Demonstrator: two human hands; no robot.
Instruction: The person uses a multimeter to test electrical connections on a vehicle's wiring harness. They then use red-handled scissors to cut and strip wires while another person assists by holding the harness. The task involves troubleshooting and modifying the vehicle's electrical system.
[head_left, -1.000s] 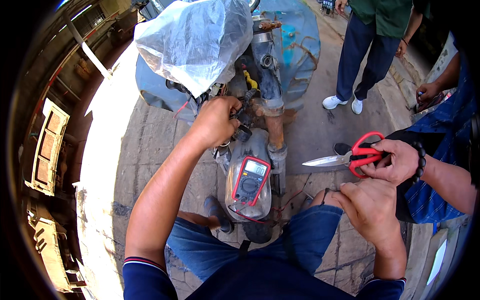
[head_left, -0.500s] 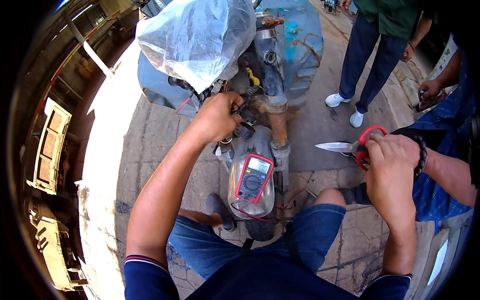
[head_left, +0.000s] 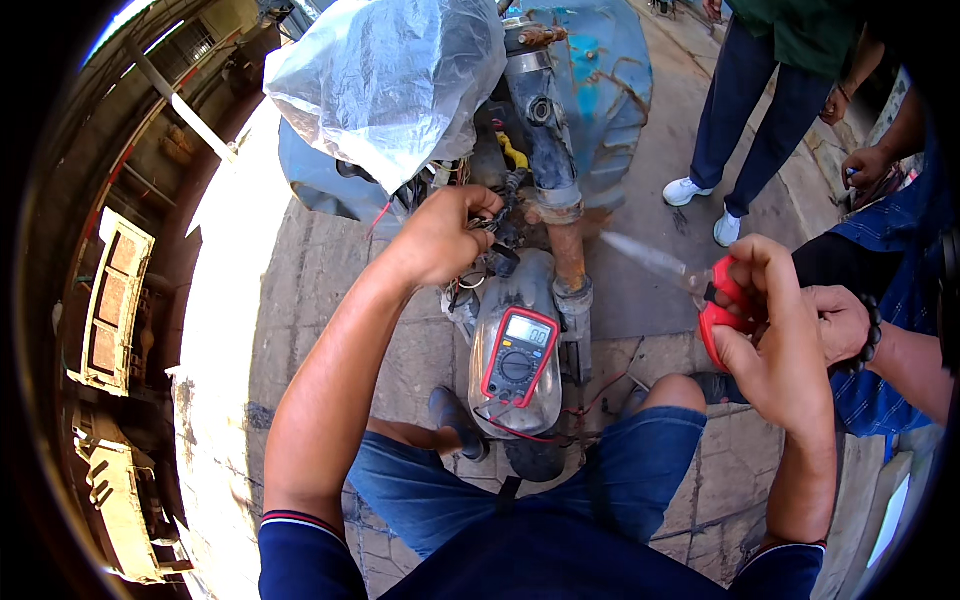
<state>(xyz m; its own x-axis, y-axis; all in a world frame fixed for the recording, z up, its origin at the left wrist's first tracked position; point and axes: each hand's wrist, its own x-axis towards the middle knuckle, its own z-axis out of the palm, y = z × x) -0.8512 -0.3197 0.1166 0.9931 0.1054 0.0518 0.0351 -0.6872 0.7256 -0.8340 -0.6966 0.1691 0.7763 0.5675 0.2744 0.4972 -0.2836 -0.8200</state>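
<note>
My left hand (head_left: pixel 448 237) is closed on dark wiring (head_left: pixel 508 205) beside the vehicle's front fork, thumb and fingers pinched together. Out to the right, my right hand (head_left: pixel 778 325) grips the red handles of a pair of scissors (head_left: pixel 722 300). Their blades, smeared by motion, point up and left toward the fork tube (head_left: pixel 568 250). Just behind my right hand, touching or nearly so, is another person's hand (head_left: pixel 838 322) with a dark bead bracelet. A red-edged multimeter (head_left: pixel 518 357) lies on the rounded front fender (head_left: pixel 487 400) below my left hand.
Clear plastic sheeting (head_left: pixel 390 80) covers the part above the wiring. Thin red and black leads (head_left: pixel 600 405) run by the fender. Someone in dark trousers (head_left: pixel 735 110) stands at the far right; a person in a blue patterned shirt (head_left: pixel 880 300) is close on the right.
The scissors have swung so their blades point further up and left, nearer the fork. My right hand has turned, uncovering more of the other person's hand. My left hand stays at the wiring.
</note>
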